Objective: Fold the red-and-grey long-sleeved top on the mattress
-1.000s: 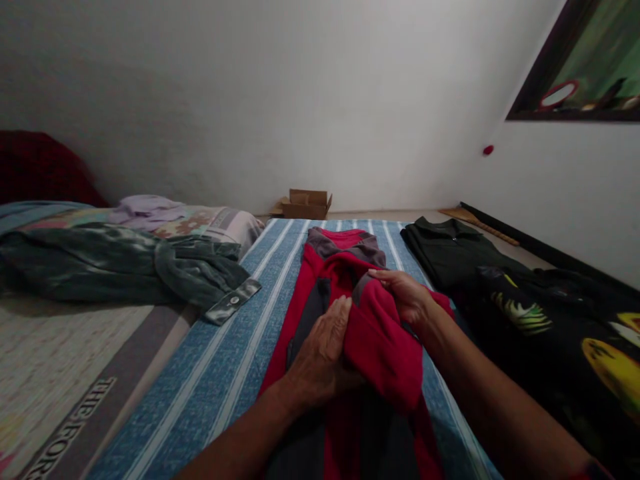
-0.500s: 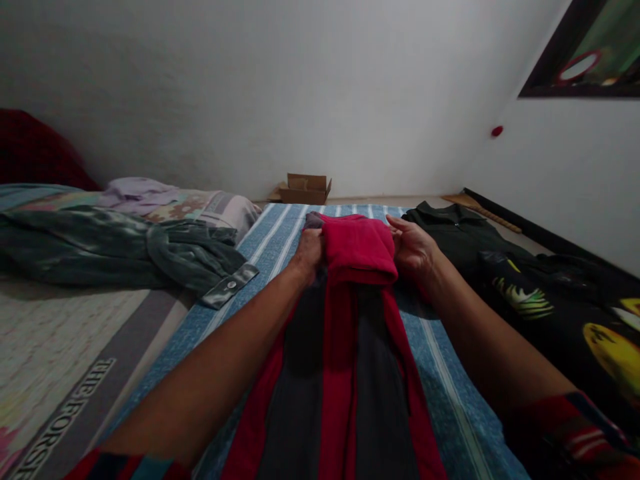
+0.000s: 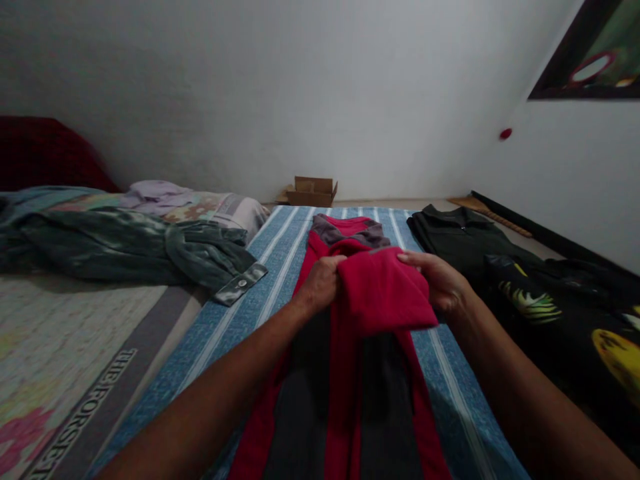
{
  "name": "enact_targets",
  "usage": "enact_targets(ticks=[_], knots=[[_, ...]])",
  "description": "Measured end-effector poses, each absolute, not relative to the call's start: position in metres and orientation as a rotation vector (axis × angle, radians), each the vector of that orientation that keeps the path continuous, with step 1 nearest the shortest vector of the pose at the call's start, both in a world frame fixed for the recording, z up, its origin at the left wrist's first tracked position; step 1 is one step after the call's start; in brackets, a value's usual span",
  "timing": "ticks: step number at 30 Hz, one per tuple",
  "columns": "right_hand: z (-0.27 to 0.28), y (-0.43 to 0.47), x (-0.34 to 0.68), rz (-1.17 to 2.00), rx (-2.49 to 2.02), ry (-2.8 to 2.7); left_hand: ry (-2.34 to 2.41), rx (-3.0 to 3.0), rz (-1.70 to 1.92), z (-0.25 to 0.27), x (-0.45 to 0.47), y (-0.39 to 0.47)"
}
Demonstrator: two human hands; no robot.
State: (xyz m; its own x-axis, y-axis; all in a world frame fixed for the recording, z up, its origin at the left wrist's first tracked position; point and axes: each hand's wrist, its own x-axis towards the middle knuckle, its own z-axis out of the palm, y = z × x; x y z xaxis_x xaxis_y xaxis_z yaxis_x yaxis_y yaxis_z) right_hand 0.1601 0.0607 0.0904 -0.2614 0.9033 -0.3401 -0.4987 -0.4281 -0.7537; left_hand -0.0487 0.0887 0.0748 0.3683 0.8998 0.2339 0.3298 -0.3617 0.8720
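Note:
A long red and dark grey garment (image 3: 341, 400) lies lengthwise in front of me, its grey-edged collar (image 3: 350, 230) at the far end. Over its upper part, a folded red section of cloth (image 3: 387, 287) is raised between my hands. My left hand (image 3: 323, 285) pinches the near-left corner of this section. On the other side, my right hand (image 3: 440, 280) grips the right edge, thumb on top and the other fingers partly hidden beneath. Whether the red section is a sleeve or a hood I cannot tell.
Beneath the garment spreads a blue striped cloth (image 3: 225, 343). To the left, a grey-green denim garment (image 3: 130, 247) rests on a patterned mattress (image 3: 65, 333). At right lie a folded dark shirt (image 3: 460, 233) and a black printed garment (image 3: 540, 300). A cardboard box (image 3: 311, 192) stands by the wall.
Both hands have drawn the red folded section nearer to me and slightly right, uncovering the collar. The view has shifted a little to the left.

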Motion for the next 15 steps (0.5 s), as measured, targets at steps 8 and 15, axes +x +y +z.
enact_targets(ticks=[8, 15], knots=[[0.014, -0.046, 0.169, 1.838, -1.283, -0.808, 1.015, 2.633, 0.192, 0.029, -0.081, 0.0], [0.033, 0.0, 0.178, 0.844, -1.813, -1.443, 1.23, 2.6, 0.316, 0.024, -0.11, -0.042]])
